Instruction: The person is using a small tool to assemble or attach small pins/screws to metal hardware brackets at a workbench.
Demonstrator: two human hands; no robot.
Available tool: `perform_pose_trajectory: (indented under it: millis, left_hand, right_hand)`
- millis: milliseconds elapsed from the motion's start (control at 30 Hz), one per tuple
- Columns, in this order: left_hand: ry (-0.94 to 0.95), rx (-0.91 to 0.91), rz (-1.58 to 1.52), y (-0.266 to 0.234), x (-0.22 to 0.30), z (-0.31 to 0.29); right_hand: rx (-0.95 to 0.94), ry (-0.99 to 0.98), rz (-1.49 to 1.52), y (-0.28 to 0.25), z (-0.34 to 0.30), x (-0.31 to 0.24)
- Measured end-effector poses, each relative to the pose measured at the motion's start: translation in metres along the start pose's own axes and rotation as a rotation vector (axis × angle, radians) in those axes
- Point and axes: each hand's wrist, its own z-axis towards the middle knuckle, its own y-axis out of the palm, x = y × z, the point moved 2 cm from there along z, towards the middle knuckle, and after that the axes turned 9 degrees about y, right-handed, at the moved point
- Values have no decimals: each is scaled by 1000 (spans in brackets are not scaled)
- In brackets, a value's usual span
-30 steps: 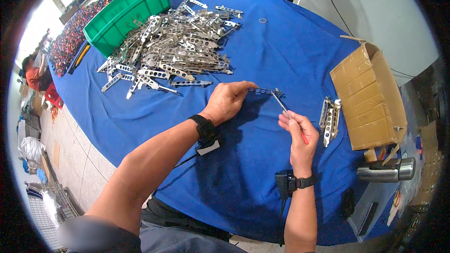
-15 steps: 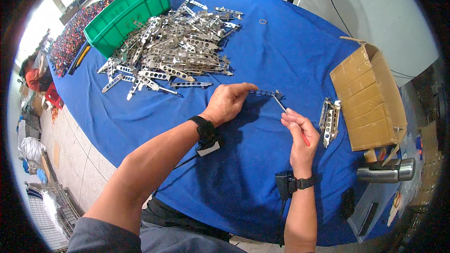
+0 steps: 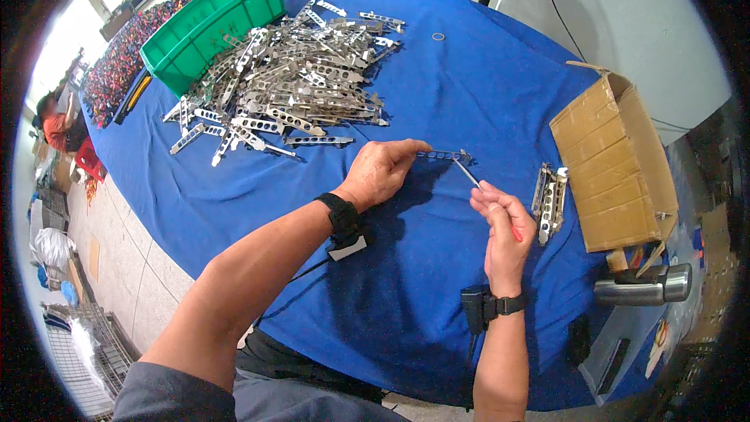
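My left hand pinches 1 perforated metal strip by its near end, held just above the blue table. My right hand grips a red-handled screwdriver, its tip touching the strip's far end.

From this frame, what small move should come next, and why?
Probably ease the screwdriver tip onto the far end of the perforated metal strip. The left hand pinches the strip above the blue cloth, and the right hand has the tip just beside that end.
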Motion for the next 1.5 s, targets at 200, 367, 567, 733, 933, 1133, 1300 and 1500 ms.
perform_pose_trajectory:
  millis: [200, 367, 567, 733, 933, 1133, 1300, 1500]
  left_hand:
    - [-4, -8, -4, 1, -2, 0]
    - [-4, -10, -2, 2, -2, 0]
    - [46, 19, -32, 8, -8, 0]
    - [67, 39, -21, 4, -8, -1]
    - [45, 5, 21, 3, -2, 0]
    - [65, 20, 11, 3, -5, 0]
    - [116, 47, 1, 5, -8, -1]
    - [74, 14, 9, 4, -8, -1]
  right_hand:
    - [14, -17, -6, 2, -1, -1]
    - [86, 5, -15, 3, 0, -4]
    - [50, -6, 42, 2, -2, -4]
    - [53, 15, -27, 6, -1, -4]
    - [78, 34, 12, 3, 0, -2]
    - [73, 47, 81, 8, -2, -4]
    - [140, 69, 164, 15, -4, -2]
    - [117, 63, 161, 10, -2, 0]
